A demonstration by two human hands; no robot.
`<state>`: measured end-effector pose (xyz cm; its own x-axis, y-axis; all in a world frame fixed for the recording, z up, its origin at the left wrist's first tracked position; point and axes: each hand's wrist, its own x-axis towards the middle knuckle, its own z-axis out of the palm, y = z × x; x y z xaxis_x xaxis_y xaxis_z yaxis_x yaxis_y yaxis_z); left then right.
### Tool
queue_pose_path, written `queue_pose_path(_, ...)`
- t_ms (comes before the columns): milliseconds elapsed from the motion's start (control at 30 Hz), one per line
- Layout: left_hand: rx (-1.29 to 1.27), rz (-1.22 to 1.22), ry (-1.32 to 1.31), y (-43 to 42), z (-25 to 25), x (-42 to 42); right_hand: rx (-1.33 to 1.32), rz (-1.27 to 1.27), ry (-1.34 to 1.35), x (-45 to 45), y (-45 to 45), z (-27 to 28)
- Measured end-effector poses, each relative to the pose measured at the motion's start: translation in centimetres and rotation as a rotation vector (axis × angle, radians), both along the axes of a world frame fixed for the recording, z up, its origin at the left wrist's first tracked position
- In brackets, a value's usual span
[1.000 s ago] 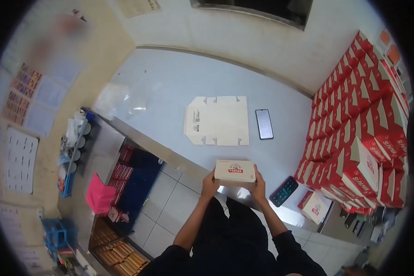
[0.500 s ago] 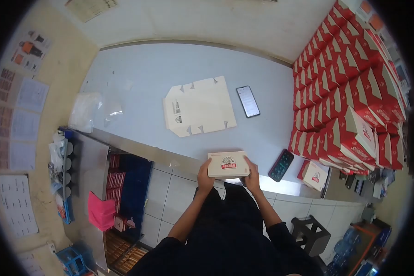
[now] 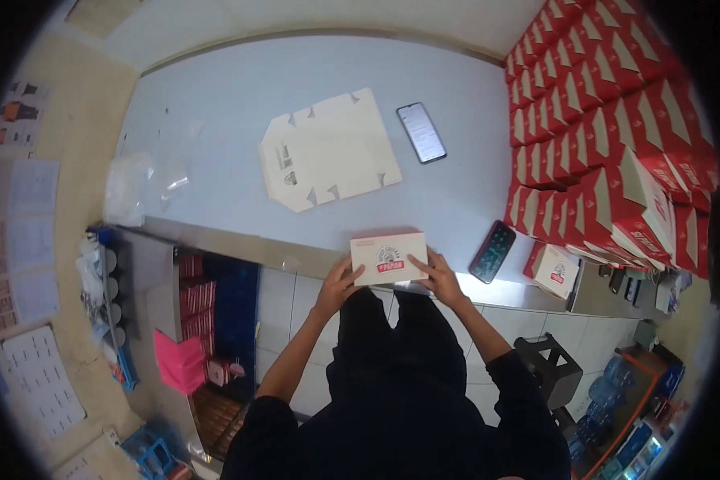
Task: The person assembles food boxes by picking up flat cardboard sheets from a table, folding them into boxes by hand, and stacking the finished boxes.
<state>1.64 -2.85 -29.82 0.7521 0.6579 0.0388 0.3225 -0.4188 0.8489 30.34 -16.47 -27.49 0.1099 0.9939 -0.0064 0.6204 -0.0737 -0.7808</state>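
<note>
A closed cream box with a red and black logo [image 3: 390,258] is held level at the front edge of the table, between both hands. My left hand [image 3: 340,288] grips its left end, thumb against the side. At the right end, my right hand [image 3: 442,278] has its fingers on the box. Beyond it on the table lies a flat cream cardboard blank [image 3: 332,152] with notched edges and small print. A phone with a lit screen [image 3: 422,133] rests to the right of the blank.
Red and cream boxes [image 3: 608,144] are stacked high at the right. A second phone [image 3: 493,252] and a small box [image 3: 554,270] lie near the front edge. Clear plastic bags [image 3: 128,190] are at the left. A dark stool [image 3: 549,368] stands at lower right, a pink item [image 3: 179,362] at lower left.
The view has shifted, so the table and blank appear higher and farther left. The box stays in both hands, and the fingers of my right hand have spread a little along its end.
</note>
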Motion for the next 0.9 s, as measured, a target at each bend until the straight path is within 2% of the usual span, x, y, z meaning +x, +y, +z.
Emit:
queue_pose_path(67,0.171,0.013,-0.011,0.0,1.3,0.5,-0.046,0.005,0.006,-0.1,0.0,0.0)
queue_pose_path(200,0.029,0.028,0.052,-0.3,0.5,0.2,-0.109,0.007,-0.014,0.4,0.5,0.5)
queue_pose_path(333,-0.067,0.046,0.006,-0.2,0.9,0.1,-0.069,0.062,-0.399,0.1,1.2,3.2)
queue_pose_path(367,0.063,0.020,0.069,0.0,1.5,0.0,-0.018,0.082,-0.544,0.2,1.3,3.8)
queue_pose_path(400,0.197,-0.007,0.130,0.3,1.7,0.1,-0.016,0.081,-0.549,0.3,1.3,3.3)
queue_pose_path(433,0.199,-0.008,0.126,0.5,1.6,0.3,0.009,0.159,-0.537,0.4,1.2,2.4)
queue_pose_path(500,0.140,-0.009,0.123,0.5,1.3,0.3,0.055,0.321,-0.501,0.0,1.2,1.5)
queue_pose_path(533,0.138,-0.006,0.127,0.4,1.2,0.2,0.054,0.325,-0.496,0.1,1.4,1.7)
queue_pose_path(600,-0.150,0.042,-0.056,0.4,1.2,0.4,0.114,0.376,-0.385,0.6,2.4,1.9)
queue_pose_path(633,-0.153,0.048,-0.051,0.3,1.3,0.5,0.113,0.382,-0.379,0.9,2.7,1.3)
queue_pose_path(700,-0.608,0.320,-0.189,0.1,1.5,1.0,0.257,0.510,-0.300,1.4,2.9,-0.2)
queue_pose_path(800,-0.555,0.448,-0.092,1.5,0.1,2.9,0.115,0.523,-0.176,0.5,5.4,1.3)
queue_pose_path(867,-0.516,0.532,-0.099,1.9,-0.4,5.5,0.028,0.537,-0.221,-1.4,6.8,2.3)
queue_pose_path(900,-0.470,0.600,-0.004,2.4,0.2,6.8,-0.008,0.463,-0.276,-2.3,7.4,2.6)
